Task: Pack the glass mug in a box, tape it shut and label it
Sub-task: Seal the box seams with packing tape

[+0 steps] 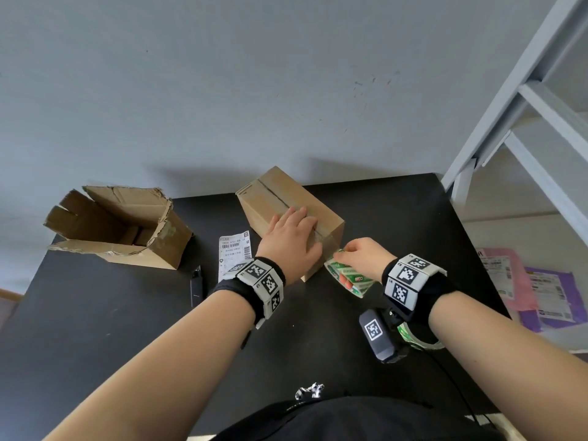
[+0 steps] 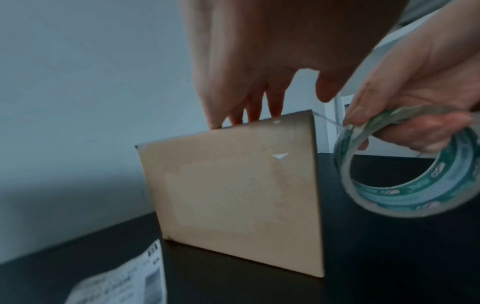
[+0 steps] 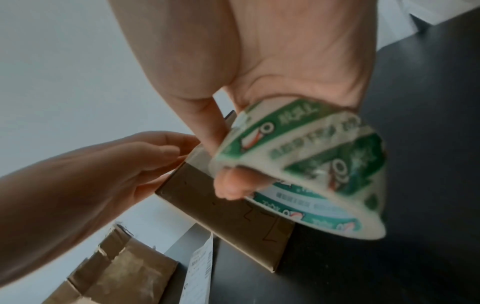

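A closed cardboard box (image 1: 288, 211) stood on the black bench (image 1: 127, 313), toward its far side near the middle, with its top flaps folded shut along a center seam. The glass mug could not be seen in any view. The left hand (image 1: 291, 241) lay flat on the near part of the box top, fingers straight and pressing down on the flaps, the fingertips (image 2: 215, 123) reaching over the top edge in the left wrist view. Just right of it, the right hand (image 1: 362, 254) gripped a roll of tape (image 1: 348, 276) printed in green and white, with the thumb through the core and the fingers curled over the outside. The roll hung beside the box's near right corner, and a thin clear strip ran from it to the top edge of the box in the left wrist view.

A white shipping label (image 1: 234, 254) lay flat on the bench just left of the box. A slim dark object (image 1: 196, 286), too small to identify, lay near the label's left side. Farther left, an open, torn cardboard box (image 1: 117, 227) sat at the bench's far left corner. A second tape roll (image 1: 420, 338) rested on the bench under the right wrist. Off the bench to the right, pink and purple mailing bags (image 1: 525, 284) lay on a lower surface beside a grey metal frame (image 1: 525, 100).
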Action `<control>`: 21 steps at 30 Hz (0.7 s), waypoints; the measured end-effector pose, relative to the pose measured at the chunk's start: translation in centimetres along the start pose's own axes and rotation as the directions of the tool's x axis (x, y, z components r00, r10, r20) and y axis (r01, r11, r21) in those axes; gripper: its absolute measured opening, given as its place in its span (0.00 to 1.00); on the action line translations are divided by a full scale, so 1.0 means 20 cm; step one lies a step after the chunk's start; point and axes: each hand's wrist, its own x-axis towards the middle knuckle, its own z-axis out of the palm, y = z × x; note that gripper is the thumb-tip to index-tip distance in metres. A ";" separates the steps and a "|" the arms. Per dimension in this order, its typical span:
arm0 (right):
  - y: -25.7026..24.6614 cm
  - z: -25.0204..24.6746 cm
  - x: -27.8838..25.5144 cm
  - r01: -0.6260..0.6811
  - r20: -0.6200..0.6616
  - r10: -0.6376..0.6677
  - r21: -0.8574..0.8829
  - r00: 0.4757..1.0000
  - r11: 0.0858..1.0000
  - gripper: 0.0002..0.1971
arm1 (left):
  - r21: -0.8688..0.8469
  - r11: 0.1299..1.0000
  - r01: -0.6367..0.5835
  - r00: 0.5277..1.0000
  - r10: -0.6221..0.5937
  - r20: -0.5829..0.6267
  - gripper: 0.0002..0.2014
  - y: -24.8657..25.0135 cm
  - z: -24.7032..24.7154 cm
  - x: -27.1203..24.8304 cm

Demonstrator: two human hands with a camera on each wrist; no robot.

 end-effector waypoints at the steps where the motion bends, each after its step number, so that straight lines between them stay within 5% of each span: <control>1: 0.01 0.01 0.01 -0.004 0.007 0.004 0.019 1.000 1.000 0.10 | -0.010 1.000 0.028 0.998 -0.029 -0.053 0.28 0.01 0.01 0.01; 6: 0.03 0.03 0.06 0.008 0.030 -0.011 0.084 0.999 0.996 0.09 | 0.053 0.992 0.116 0.983 -0.107 -0.150 0.33 0.06 0.09 0.04; 13: 0.03 0.05 0.09 0.062 0.028 -0.060 -0.048 0.998 0.997 0.10 | 0.086 0.994 0.071 0.997 -0.069 -0.027 0.34 -0.01 0.05 0.05; 21: -0.02 0.16 0.09 0.061 0.216 -0.070 0.046 0.974 0.997 0.07 | 0.109 0.992 0.059 0.997 -0.054 -0.049 0.33 -0.09 0.01 -0.01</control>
